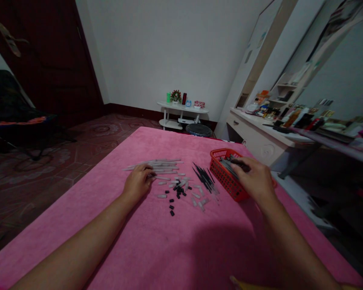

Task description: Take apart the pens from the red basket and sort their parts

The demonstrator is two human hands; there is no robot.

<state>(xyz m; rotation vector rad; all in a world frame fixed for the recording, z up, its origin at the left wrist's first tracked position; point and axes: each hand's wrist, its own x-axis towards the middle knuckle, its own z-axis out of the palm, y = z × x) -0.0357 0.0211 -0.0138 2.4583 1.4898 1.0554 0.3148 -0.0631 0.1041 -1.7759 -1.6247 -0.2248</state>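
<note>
My left hand [139,182] rests on the pink cloth with its fingers curled at the near side of a pile of translucent pen barrels [166,166]. What its fingertips hold, if anything, is hidden. Over the red basket [236,189], my right hand [255,179] has thumb and fingers closed among grey pens [228,166]; the exact thing in its grip is unclear. Between the hands lie small black plugs [179,189], clear caps or grips [196,195] and a bundle of dark-tipped pen refills [205,177].
The pink cloth [157,249] covers the table. A yellow object [248,286] shows at the near edge. To the right stands a dresser [260,133] crowded with bottles. A low white shelf [184,106] stands by the far wall, and a dark chair [15,104] is at left.
</note>
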